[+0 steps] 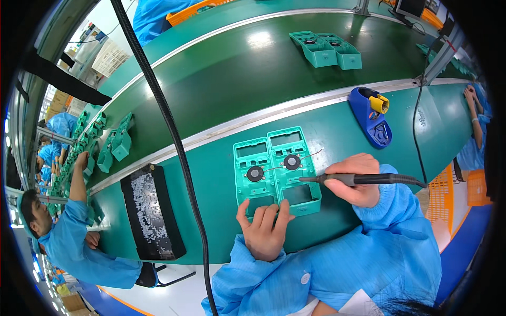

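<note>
Two green plastic housings (256,194) lie side by side on the green bench in front of me, each with a round black speaker (291,162) fitted in it. Thin wires run from the speakers. My left hand (265,230) rests its spread fingers on the near edges of both housings and grips nothing. In my right hand (359,181) is a soldering iron (345,179), held like a pen. Its tip points left and reaches over the right housing, below that speaker; whether it touches the plastic I cannot tell.
A black tray (171,239) of small whitish pieces stands left. Beyond the housings sits a blue soldering-iron stand (363,114) with a yellow holder. More green housings (319,52) lie on the far belt. A black cable (182,152) crosses the view. A co-worker (74,239) sits at left.
</note>
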Tool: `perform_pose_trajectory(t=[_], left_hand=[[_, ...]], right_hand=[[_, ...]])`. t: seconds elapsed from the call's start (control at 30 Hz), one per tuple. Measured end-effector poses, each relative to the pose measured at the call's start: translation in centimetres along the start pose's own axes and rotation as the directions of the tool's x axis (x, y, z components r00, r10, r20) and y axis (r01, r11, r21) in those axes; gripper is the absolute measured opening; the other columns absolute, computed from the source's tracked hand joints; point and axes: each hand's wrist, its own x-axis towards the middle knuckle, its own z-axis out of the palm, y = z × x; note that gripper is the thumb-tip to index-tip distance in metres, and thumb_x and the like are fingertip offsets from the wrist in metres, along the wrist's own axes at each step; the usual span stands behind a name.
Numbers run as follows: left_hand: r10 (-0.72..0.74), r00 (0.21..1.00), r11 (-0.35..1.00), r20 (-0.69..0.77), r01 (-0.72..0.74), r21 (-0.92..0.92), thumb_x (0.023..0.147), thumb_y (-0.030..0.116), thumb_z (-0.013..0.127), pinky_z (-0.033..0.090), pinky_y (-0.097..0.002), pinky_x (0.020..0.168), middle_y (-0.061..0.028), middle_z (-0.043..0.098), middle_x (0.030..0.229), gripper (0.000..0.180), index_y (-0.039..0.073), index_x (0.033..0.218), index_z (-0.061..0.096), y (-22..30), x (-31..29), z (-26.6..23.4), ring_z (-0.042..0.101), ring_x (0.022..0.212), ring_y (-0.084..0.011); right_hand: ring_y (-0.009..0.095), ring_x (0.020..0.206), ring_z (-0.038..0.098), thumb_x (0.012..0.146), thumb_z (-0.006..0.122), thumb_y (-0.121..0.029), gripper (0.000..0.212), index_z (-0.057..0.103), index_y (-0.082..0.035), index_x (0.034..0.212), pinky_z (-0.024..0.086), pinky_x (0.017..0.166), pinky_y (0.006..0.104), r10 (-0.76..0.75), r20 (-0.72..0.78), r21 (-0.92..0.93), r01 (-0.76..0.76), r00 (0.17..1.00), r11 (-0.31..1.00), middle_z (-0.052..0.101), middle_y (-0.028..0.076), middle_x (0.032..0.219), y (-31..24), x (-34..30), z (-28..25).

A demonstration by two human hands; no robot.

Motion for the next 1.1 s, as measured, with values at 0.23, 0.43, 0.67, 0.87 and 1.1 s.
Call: perform_pose_trajectory(t=[0.23,0.43,0.67,0.87,1.1], left_hand=[[-0.041,0.999,0.997,0.002,0.041,-0.062,0.067,0.021,0.078,0.032,-0.0508,0.098,0.0,0.06,0.08,0.038,0.006,0.099,0.065,0.4,0.3,-0.2,0.056,0.072,-0.0159],[-0.054,0.998,0.995,0.014,0.055,-0.077,0.069,0.02,0.077,0.032,-0.0507,0.099,0.0002,0.06,0.079,0.034,0.006,0.098,0.066,0.5,0.5,-0.3,0.056,0.072,-0.0158],[-0.06,0.998,0.994,0.024,0.062,-0.087,0.072,0.022,0.076,0.032,-0.0516,0.099,-0.0001,0.06,0.079,0.031,0.006,0.098,0.066,0.5,0.6,-0.4,0.056,0.072,-0.0164],[-0.062,0.997,0.994,0.042,0.065,-0.092,0.073,0.022,0.075,0.032,-0.0522,0.099,-0.0004,0.06,0.079,0.032,0.006,0.099,0.067,0.4,0.6,-0.6,0.056,0.072,-0.0168],[-0.066,0.997,0.993,0.041,0.069,-0.095,0.073,0.022,0.075,0.032,-0.0522,0.1,-0.0007,0.06,0.08,0.032,0.006,0.099,0.067,0.5,0.5,-0.4,0.056,0.072,-0.0171]], right_hand=[[0.023,0.051,0.062,0.069,0.076,-0.007,0.014,0.068,-0.002,0.078,0.047,0.047,0.0285,0.027,-0.055,-0.091,-0.032,0.998,0.995,0.065,0.009,0.065,0.8,-0.6,1.7],[0.021,0.048,0.06,0.068,0.076,-0.007,0.014,0.068,-0.002,0.079,0.046,0.046,0.0282,0.002,-0.084,-0.058,-0.007,0.996,0.998,0.065,0.009,0.063,1.2,-0.5,2.1],[0.02,0.046,0.059,0.072,0.075,-0.008,0.013,0.067,0.0,0.079,0.044,0.044,0.0278,-0.024,-0.081,-0.055,0.02,0.996,0.998,0.063,0.008,0.062,1.4,-0.6,2.2],[0.02,0.048,0.06,0.074,0.074,-0.008,0.012,0.067,0.001,0.08,0.044,0.045,0.0283,-0.023,-0.071,-0.049,0.019,0.997,0.999,0.063,0.007,0.061,1.3,-0.5,2.2],[0.02,0.048,0.061,0.073,0.075,-0.007,0.013,0.067,0.001,0.08,0.044,0.045,0.0277,-0.017,-0.05,-0.036,0.015,0.999,0.999,0.063,0.008,0.06,1.3,-0.3,2.1]])
